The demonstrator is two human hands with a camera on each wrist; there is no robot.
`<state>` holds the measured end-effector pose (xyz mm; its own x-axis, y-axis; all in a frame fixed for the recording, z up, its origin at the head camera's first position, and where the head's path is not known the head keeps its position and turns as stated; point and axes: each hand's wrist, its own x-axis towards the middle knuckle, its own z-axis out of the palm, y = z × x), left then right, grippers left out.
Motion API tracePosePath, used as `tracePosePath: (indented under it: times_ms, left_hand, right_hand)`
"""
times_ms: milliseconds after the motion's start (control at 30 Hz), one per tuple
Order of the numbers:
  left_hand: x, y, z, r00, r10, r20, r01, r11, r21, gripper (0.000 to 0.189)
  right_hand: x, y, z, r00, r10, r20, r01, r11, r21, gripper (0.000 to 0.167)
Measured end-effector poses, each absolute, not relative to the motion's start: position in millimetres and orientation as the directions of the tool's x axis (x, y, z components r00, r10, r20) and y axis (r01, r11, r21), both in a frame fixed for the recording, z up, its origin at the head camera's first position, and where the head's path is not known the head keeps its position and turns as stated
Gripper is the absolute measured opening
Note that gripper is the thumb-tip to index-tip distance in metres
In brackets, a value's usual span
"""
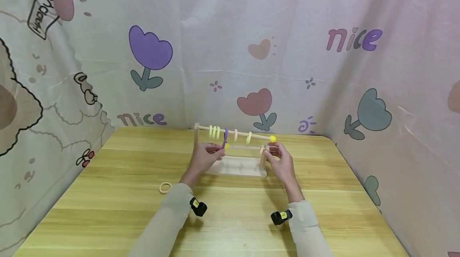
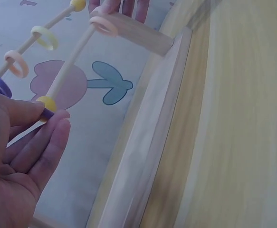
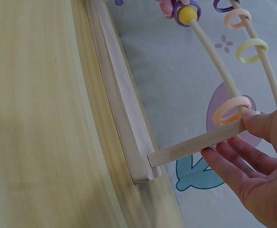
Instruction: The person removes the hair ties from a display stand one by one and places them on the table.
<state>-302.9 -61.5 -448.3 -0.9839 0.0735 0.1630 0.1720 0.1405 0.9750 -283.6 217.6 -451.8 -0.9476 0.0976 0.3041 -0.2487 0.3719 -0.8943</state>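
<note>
From my place, I see the left hand (image 1: 205, 157) pinching a purple ring (image 3: 176, 15) around the yellow ball (image 3: 187, 15) at the free end of the lower rod (image 3: 216, 59). The right hand (image 1: 282, 163) grips the wooden post (image 3: 195, 142), close to a peach ring (image 3: 217, 114). I judge the ball is the risky point: if the ring tilts there, it could catch, and a hard push may bend the rod. If the right hand loosens, the post could rock on its base (image 1: 244, 161). A careless left hand could also knock the rings on the upper rod (image 1: 241, 133). One loose ring (image 1: 161, 188) lies apart on the table (image 1: 125, 209); the left sleeve (image 1: 163, 221) might brush it away.
</note>
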Motion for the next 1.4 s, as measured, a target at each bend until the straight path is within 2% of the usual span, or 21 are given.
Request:
tracePosePath:
  times_ms: [567,933,1133,1400]
  left_hand:
    - [-295,-75,-439,-0.966,0.116,0.23,0.254,0.278,0.927,0.012]
    - [-281,-91,-436,-0.941,0.17,0.293,0.338,0.415,0.845,0.012]
    - [-274,-104,-436,-0.937,0.203,0.284,0.349,0.51,0.786,0.01]
    - [-270,-121,-433,-0.919,0.309,0.245,0.38,0.525,0.762,0.01]
  right_hand:
    - [-284,220,-449,-0.952,0.101,0.289,-0.23,0.385,-0.894,0.033]
    - [-285,217,-451,-0.949,0.101,0.299,-0.243,0.372,-0.896,0.033]
    - [-284,218,-452,-0.949,0.107,0.298,-0.24,0.37,-0.897,0.033]
    - [-284,219,-452,-0.949,0.099,0.301,-0.244,0.377,-0.893,0.033]
